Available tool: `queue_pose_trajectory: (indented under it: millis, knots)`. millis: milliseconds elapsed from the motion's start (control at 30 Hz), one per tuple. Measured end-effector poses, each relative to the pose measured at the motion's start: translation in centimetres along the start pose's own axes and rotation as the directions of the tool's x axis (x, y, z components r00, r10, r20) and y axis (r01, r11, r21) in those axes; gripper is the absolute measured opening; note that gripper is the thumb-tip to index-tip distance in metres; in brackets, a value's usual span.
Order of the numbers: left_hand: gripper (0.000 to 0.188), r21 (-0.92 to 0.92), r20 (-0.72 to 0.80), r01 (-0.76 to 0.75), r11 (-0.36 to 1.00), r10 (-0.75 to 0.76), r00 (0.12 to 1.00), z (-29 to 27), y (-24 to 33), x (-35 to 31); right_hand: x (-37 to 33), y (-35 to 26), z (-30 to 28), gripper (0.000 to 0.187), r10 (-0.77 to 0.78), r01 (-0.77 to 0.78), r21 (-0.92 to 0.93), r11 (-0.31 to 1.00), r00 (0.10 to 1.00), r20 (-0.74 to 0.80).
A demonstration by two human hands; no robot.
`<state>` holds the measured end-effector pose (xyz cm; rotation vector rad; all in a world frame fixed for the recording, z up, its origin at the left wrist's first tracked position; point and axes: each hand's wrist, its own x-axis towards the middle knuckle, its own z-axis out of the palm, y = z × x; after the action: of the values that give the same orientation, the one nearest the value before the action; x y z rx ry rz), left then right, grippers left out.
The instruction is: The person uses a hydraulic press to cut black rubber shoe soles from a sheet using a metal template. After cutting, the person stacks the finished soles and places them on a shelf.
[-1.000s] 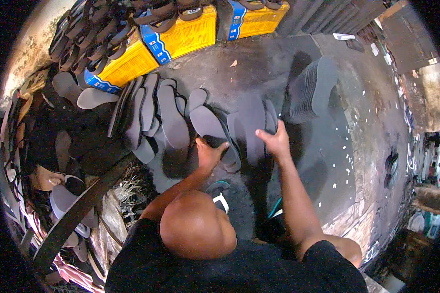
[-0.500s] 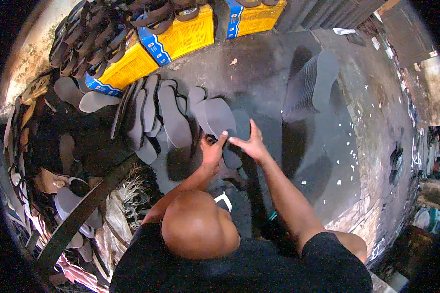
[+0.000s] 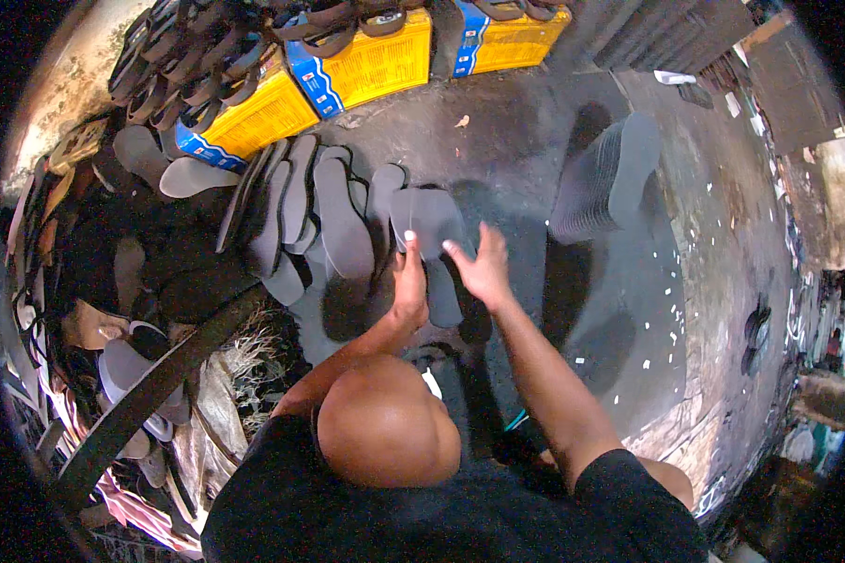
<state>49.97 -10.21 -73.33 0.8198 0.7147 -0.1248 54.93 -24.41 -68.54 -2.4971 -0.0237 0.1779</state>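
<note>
Grey foam soles [image 3: 434, 214], overlapping each other, stand in front of me at the right end of a row of similar soles. My left hand [image 3: 410, 281] grips their near edge, thumb on the upper face and the other fingers mostly hidden. To the right, my right hand [image 3: 485, 270] is open with its thumb and fingers apart. Its thumb tip is close to the soles' right edge; whether it touches cannot be made out. Another grey sole [image 3: 443, 296] shows below, between my hands. Left of my hands, more grey soles [image 3: 344, 220] lean in the row.
A tall stack of grey soles [image 3: 633, 169] stands on the dark sheet at right. Yellow and blue boxes [image 3: 371, 70] line the back, topped with dark sandals [image 3: 183, 56]. A dark curved strip [image 3: 150, 394] crosses the scraps at left. White bits [image 3: 671, 310] dot the sheet.
My left thumb has shifted up and left over the soles. The right fingers have swung slightly right and are blurred. The head view has shifted a little.
</note>
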Motion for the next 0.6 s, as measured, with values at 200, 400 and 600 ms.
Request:
queue_pose_trajectory:
  millis: [200, 400, 600]
  knots:
    - [0.093, -0.030, 0.124, 0.068, 0.997, -0.064, 0.990, 2.0, 2.9, -4.2, -2.8, -1.6, -1.3, 0.116, 0.067, -0.420, 0.545, 0.725, 0.831, 0.552]
    - [0.089, 0.326, 0.474, -0.254, 0.911, 0.074, 0.877, 7.2, 9.8, -4.8, -0.3, -0.4, -4.5, 0.128, -0.268, 0.161, 0.649, 0.744, 0.961, 0.069]
    - [0.143, 0.355, 0.746, -0.756, 0.551, 0.321, 0.584, 4.6, 10.2, -3.4, 0.0, 1.5, -4.8, 0.136, -0.433, 0.156, 0.787, 0.597, 0.888, 0.153]
